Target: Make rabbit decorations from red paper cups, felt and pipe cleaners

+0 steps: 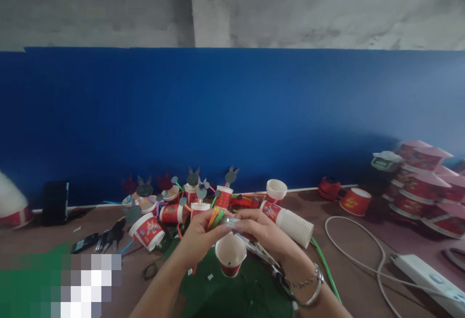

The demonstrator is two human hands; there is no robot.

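My left hand (199, 234) is closed around several coloured straws (217, 217), orange, yellow and green. Fingers of my right hand (259, 230) pinch a clear shiny piece (229, 222), which also touches my left fingertips; its kind is too blurred to tell. Just below both hands a white-and-red paper cup (231, 256) stands with its mouth facing me. Behind my right hand lies a stack of nested paper cups (290, 221) on its side. Scissors (281, 284), partly hidden, lie beside my right wrist.
Several cups with straws and dark animal-head cutouts (145, 186) stand or lie behind my left hand. A green mat (207, 291) lies under the work. At right are a power strip (428, 279), a white cable (379, 245) and piled cups with pink tops (425, 187).
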